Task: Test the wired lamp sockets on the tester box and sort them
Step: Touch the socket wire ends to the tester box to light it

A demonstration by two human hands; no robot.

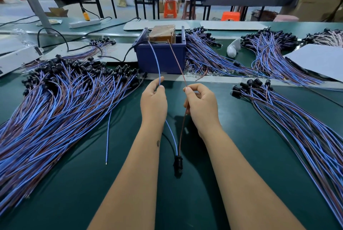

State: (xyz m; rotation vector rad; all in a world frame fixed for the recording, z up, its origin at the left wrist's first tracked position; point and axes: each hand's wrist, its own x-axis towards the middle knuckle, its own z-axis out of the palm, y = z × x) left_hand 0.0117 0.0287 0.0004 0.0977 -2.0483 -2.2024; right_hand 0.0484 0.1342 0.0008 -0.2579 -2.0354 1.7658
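1. Nearest the camera, two bare forearms reach forward over the green bench (pixel 241 155), and between them a black lamp socket (pixel 178 164) hangs or rests low above the mat – I cannot tell whether it touches.
2. From that socket two leads rise: a blue wire (pixel 155 59) and a brown wire (pixel 179 64).
3. Left hand (pixel 153 103) pinches the blue wire between thumb and forefinger, its fingers (pixel 161 79) closed on it.
4. Right hand (pixel 201 103) pinches the brown wire in the same way, the remaining fingers curled into the palm.
5. Both wires run on from the hands up to the blue tester box (pixel 160 57), which stands on the bench just beyond; their bare tips reach metal contacts at its top by a brown block (pixel 163 33), though actual contact is too small to judge.
6. Left of the hands lies a large pile of wired sockets (pixel 55 100) – blue and brown leads fanned toward the camera, black sockets at the far end.
7. Right of the hands lies a smaller bundle (pixel 287 114), well apart from the first.
8. More bundles (pixel 213 57) lie beside and behind the box.
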